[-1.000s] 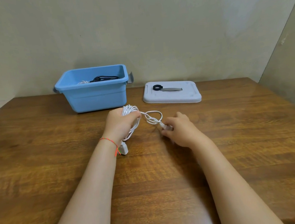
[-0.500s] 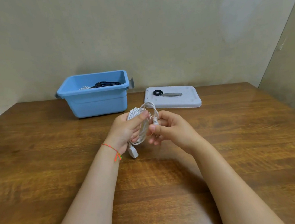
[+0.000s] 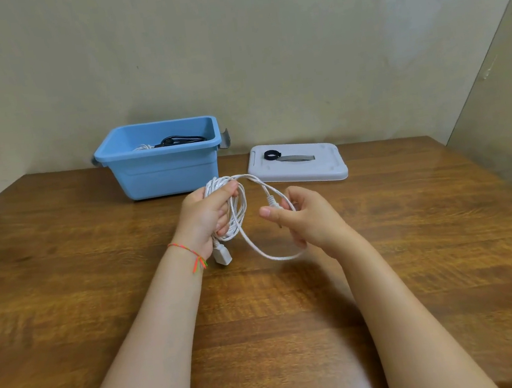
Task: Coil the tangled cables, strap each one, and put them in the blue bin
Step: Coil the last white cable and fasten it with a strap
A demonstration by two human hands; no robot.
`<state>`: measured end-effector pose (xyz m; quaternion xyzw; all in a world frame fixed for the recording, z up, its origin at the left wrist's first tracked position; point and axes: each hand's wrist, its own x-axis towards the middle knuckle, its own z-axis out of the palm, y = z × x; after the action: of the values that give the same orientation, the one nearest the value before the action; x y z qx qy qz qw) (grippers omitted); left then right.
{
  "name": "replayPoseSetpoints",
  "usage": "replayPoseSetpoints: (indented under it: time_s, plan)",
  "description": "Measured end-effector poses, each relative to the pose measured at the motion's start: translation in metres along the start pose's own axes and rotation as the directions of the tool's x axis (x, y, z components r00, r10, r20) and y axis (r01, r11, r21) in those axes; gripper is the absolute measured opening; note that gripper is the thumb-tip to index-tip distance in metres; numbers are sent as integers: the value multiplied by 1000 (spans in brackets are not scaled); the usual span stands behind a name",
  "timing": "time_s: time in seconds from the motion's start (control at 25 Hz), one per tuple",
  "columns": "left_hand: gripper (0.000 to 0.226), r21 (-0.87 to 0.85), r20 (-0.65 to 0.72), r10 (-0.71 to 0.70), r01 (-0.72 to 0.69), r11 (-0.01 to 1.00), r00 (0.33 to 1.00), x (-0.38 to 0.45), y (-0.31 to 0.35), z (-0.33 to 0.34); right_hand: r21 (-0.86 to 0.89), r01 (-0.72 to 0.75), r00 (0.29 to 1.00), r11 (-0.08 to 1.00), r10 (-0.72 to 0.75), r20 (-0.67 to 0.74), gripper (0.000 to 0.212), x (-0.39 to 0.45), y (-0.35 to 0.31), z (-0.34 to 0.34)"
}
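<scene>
My left hand grips a coil of white cable held above the wooden table; one white plug hangs below that hand. My right hand pinches the cable's other end near its connector, and a loose loop sags between the two hands. The blue bin stands behind my hands at the back, with a black cable and a bit of white cable inside. A black strap ring with a grey tail lies on the white lid to the bin's right.
The wooden table runs to a wall at the back. A beige panel stands along the right side. The table's front edge shows at the bottom between my forearms.
Both hands lifted the cable off the table and came together. Since then my right hand has drawn the free end out to the right, opening a hanging loop.
</scene>
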<state>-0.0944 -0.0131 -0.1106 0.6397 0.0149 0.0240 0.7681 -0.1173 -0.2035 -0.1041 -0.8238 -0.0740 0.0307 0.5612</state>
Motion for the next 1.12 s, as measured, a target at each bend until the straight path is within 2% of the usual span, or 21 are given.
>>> replayPoseSetpoints:
  time_s: [0.08, 0.16, 0.24, 0.32, 0.4, 0.48, 0.6, 0.68, 0.76, 0.84, 0.96, 1.04, 1.08, 1.12]
  plan:
    - [22, 34, 31, 3, -4, 999, 1000, -1, 1, -1, -118, -62, 978, 991, 36, -206, 24, 4, 3, -1]
    - [22, 88, 93, -8, -1, 996, 996, -2, 0, 1, -113, -63, 948, 992, 24, -317, 8, 5, 4, -1]
    - [22, 110, 144, -29, 13, 994, 989, -3, -2, 3, 8, -45, 965, 999, 46, -258, 20, 3, 2, 0]
    - [21, 108, 150, -27, 11, 994, 988, -3, -4, 5, 193, -89, 989, 977, 110, -102, 30, 0, -5, 3]
    - [20, 98, 145, -17, 3, 995, 989, -1, -5, 4, 392, -172, 985, 904, 163, 56, 32, 0, -11, 4]
    - [20, 122, 163, -33, 13, 992, 986, -1, -5, 3, 589, -217, 976, 778, 173, 131, 33, 1, -11, 4]
    - [19, 259, 188, -124, 72, 963, 974, -4, -2, 3, 723, -60, 995, 688, 96, -9, 36, 5, -6, 1]
    - [21, 349, 147, -170, 110, 931, 974, -8, 0, 5, 762, 57, 998, 645, -25, -54, 38, 4, -5, -1]
    - [20, 382, 95, -176, 127, 915, 980, -8, 1, 5, 771, 114, 984, 627, -177, -1, 46, 0, -7, -2]
    - [19, 347, 69, -166, 133, 928, 984, -7, 1, 3, 723, 143, 969, 675, -244, 36, 54, -3, -9, -2]
    - [19, 256, 82, -152, 126, 958, 985, -6, 1, 3, 615, 161, 987, 772, -118, -110, 45, 3, -8, 0]
    - [20, 214, 99, -124, 100, 972, 987, -7, 2, 4, 522, 148, 970, 840, -20, -244, 20, 6, -5, 1]
    - [20, 206, 102, -98, 75, 976, 990, -7, 3, 5, 460, 108, 970, 881, 7, -242, 4, 6, -5, 1]
    - [21, 204, 98, -68, 46, 978, 993, -7, 3, 6, 357, 36, 981, 933, 36, -192, 13, 6, -3, 1]
